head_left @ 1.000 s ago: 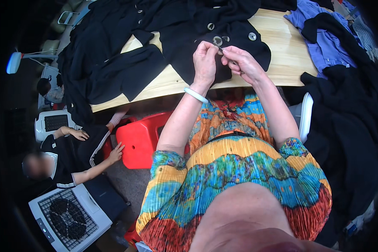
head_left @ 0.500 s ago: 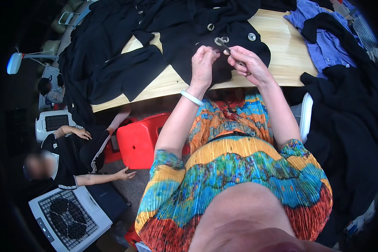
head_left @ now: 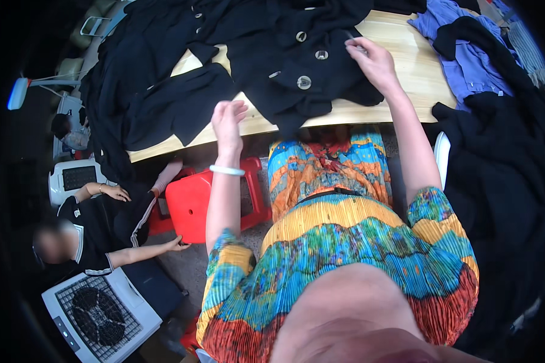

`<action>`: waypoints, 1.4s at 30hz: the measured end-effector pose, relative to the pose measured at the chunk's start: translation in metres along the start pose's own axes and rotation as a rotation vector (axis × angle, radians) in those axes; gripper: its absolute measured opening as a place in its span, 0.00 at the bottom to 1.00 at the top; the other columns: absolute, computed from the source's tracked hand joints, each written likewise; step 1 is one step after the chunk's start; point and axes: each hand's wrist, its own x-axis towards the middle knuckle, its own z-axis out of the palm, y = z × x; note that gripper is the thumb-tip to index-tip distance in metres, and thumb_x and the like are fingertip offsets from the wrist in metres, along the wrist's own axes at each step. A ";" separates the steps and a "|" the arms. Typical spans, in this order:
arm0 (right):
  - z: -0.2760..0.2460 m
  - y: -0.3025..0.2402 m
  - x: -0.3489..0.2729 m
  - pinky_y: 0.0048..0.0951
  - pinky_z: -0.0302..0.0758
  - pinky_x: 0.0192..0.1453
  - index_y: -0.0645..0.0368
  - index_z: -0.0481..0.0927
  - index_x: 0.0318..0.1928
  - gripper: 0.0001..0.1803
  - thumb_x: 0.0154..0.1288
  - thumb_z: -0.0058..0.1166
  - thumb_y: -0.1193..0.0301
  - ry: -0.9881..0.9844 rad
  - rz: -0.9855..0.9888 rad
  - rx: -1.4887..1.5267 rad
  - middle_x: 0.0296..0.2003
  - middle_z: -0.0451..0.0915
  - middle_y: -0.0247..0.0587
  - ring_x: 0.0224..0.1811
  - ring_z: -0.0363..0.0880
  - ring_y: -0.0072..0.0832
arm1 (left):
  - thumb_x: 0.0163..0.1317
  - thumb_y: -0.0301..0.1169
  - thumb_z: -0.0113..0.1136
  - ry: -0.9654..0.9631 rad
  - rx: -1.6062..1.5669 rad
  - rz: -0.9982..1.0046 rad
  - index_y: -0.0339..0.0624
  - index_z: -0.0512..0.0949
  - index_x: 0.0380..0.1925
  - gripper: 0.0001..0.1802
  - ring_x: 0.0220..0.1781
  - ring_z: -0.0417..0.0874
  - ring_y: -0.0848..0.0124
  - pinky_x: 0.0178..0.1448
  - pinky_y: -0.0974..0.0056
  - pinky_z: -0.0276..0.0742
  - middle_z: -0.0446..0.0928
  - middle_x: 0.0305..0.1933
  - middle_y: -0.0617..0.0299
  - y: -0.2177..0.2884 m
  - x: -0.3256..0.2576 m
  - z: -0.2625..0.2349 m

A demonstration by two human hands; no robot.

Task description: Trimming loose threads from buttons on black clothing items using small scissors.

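A black garment (head_left: 290,103) with large round buttons (head_left: 303,82) lies across the wooden table (head_left: 406,66). Over its right side is my right hand (head_left: 374,63), closed round small dark thread snips (head_left: 352,41); only their tip and a bit of the handle show. My left hand (head_left: 227,124) is raised off the cloth near the table's front edge, left of the buttons. Its fingers are bent and pressed together, slightly blurred, and whatever they may pinch cannot be made out. A pale bangle circles my left wrist.
More black cloth (head_left: 127,78) covers the table's left. Blue-purple striped clothes (head_left: 466,66) lie at the right, with a dark heap (head_left: 496,212) below. A red stool (head_left: 191,206) stands left of me; a seated person's hand (head_left: 178,243) touches it. A fan unit (head_left: 127,290) is nearby.
My hands were close together over the buttons and have moved apart: the left went left and nearer me, the right went up and right with the snips. The garment's edge has shifted, uncovering the buttons.
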 end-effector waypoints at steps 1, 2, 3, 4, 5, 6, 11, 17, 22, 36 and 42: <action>0.005 -0.010 0.006 0.31 0.70 0.43 0.53 0.74 0.45 0.20 0.53 0.52 0.58 -0.054 -0.014 -0.200 0.35 0.78 0.42 0.40 0.75 0.40 | 0.56 0.27 0.47 -0.042 0.013 0.001 0.38 0.71 0.26 0.05 0.33 0.78 0.72 0.36 0.72 0.71 0.76 0.30 0.59 0.005 -0.001 0.010; 0.012 -0.014 0.009 0.33 0.70 0.45 0.54 0.74 0.45 0.22 0.51 0.53 0.57 -0.091 -0.044 -0.303 0.37 0.77 0.43 0.41 0.75 0.40 | 0.56 0.28 0.47 -0.054 0.024 -0.004 0.38 0.72 0.28 0.05 0.32 0.77 0.74 0.35 0.72 0.71 0.76 0.29 0.60 0.002 0.004 0.022; 0.019 -0.016 0.013 0.35 0.70 0.47 0.54 0.73 0.45 0.23 0.50 0.54 0.56 -0.127 -0.077 -0.407 0.39 0.77 0.45 0.43 0.74 0.41 | 0.57 0.28 0.48 -0.072 0.088 0.044 0.38 0.72 0.30 0.06 0.34 0.76 0.75 0.35 0.73 0.70 0.76 0.30 0.60 0.001 0.005 0.033; 0.026 -0.014 0.016 0.36 0.69 0.50 0.55 0.73 0.46 0.27 0.48 0.55 0.53 -0.212 0.008 -0.462 0.41 0.75 0.47 0.45 0.73 0.41 | 0.56 0.31 0.51 -0.084 0.214 0.158 0.35 0.72 0.34 0.10 0.34 0.75 0.74 0.37 0.71 0.70 0.75 0.33 0.57 -0.002 0.011 0.046; 0.029 -0.011 0.015 0.36 0.69 0.50 0.55 0.72 0.47 0.28 0.47 0.56 0.53 -0.219 0.011 -0.479 0.41 0.75 0.47 0.46 0.73 0.41 | 0.53 0.36 0.56 -0.082 0.354 0.202 0.33 0.71 0.38 0.18 0.34 0.75 0.70 0.40 0.68 0.70 0.74 0.37 0.54 -0.005 0.014 0.060; 0.029 -0.003 0.014 0.36 0.68 0.50 0.55 0.72 0.48 0.29 0.47 0.57 0.53 -0.224 0.018 -0.502 0.42 0.75 0.47 0.46 0.73 0.41 | 0.50 0.40 0.59 -0.097 0.419 0.275 0.32 0.69 0.42 0.25 0.34 0.75 0.66 0.43 0.66 0.71 0.73 0.39 0.51 -0.008 0.012 0.077; 0.003 0.008 0.002 0.32 0.70 0.43 0.57 0.77 0.37 0.17 0.45 0.58 0.64 -0.261 0.035 -0.330 0.33 0.77 0.47 0.39 0.75 0.40 | 0.44 0.23 0.56 -0.253 0.444 0.246 0.38 0.74 0.30 0.10 0.28 0.76 0.70 0.36 0.69 0.72 0.75 0.31 0.58 -0.026 0.025 0.076; -0.062 -0.020 0.000 0.15 0.66 0.32 0.59 0.77 0.35 0.10 0.50 0.55 0.73 -0.045 0.011 0.188 0.24 0.73 0.26 0.26 0.69 0.15 | 0.50 0.16 0.47 -0.235 0.169 0.240 0.36 0.74 0.29 0.08 0.27 0.74 0.80 0.34 0.75 0.72 0.75 0.27 0.63 0.007 0.019 0.040; -0.099 -0.052 -0.003 0.13 0.62 0.26 0.60 0.74 0.38 0.09 0.54 0.50 0.76 0.038 -0.075 0.516 0.26 0.73 0.27 0.23 0.66 0.12 | 0.53 0.23 0.53 -0.277 0.233 0.273 0.36 0.74 0.32 0.06 0.25 0.73 0.80 0.32 0.75 0.70 0.74 0.24 0.65 0.019 0.016 0.066; -0.131 -0.136 -0.055 0.20 0.70 0.28 0.60 0.80 0.28 0.05 0.55 0.55 0.71 -0.897 -0.827 0.989 0.29 0.75 0.43 0.26 0.73 0.27 | 0.45 0.22 0.51 -0.742 0.713 0.953 0.41 0.61 0.53 0.30 0.55 0.65 0.52 0.55 0.57 0.67 0.60 0.56 0.48 0.051 0.035 0.199; -0.146 -0.136 -0.042 0.22 0.72 0.30 0.61 0.80 0.31 0.08 0.55 0.55 0.69 -1.052 -1.020 0.909 0.32 0.75 0.43 0.27 0.74 0.29 | 0.48 0.22 0.48 -0.703 0.863 0.761 0.46 0.74 0.42 0.19 0.50 0.71 0.52 0.52 0.59 0.68 0.67 0.50 0.50 0.022 0.085 0.207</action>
